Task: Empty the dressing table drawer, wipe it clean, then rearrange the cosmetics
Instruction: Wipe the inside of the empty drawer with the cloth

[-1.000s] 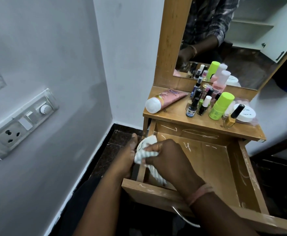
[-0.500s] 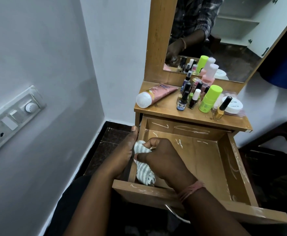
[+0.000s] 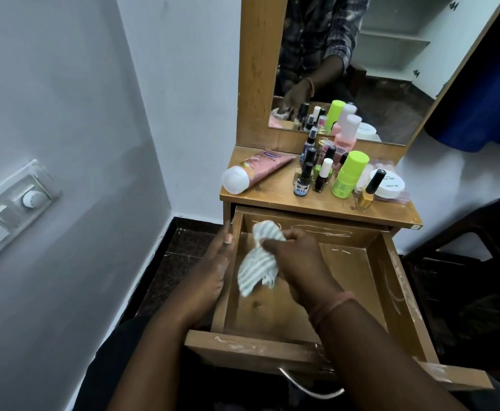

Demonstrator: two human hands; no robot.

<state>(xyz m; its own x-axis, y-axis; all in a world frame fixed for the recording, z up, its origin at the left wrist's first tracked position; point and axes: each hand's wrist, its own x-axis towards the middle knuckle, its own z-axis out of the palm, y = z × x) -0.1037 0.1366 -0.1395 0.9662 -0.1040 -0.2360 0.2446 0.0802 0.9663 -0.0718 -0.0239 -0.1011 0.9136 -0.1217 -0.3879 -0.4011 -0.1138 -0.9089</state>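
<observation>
The wooden drawer of the dressing table is pulled out and holds no cosmetics. My right hand is inside it, shut on a grey-and-white striped cloth near the back left corner. My left hand rests flat against the outside of the drawer's left wall, thumb over the rim. On the table top stand the cosmetics: a pink tube lying down, several small dark bottles, a lime-green bottle, a yellow nail polish and a white jar.
A mirror rises behind the table top. A white wall with a switch panel stands close on the left. A dark chair sits to the right of the drawer. A metal handle hangs below the drawer front.
My right hand has moved the cloth from the drawer's front left toward the back left corner. My left hand stays on the left wall.
</observation>
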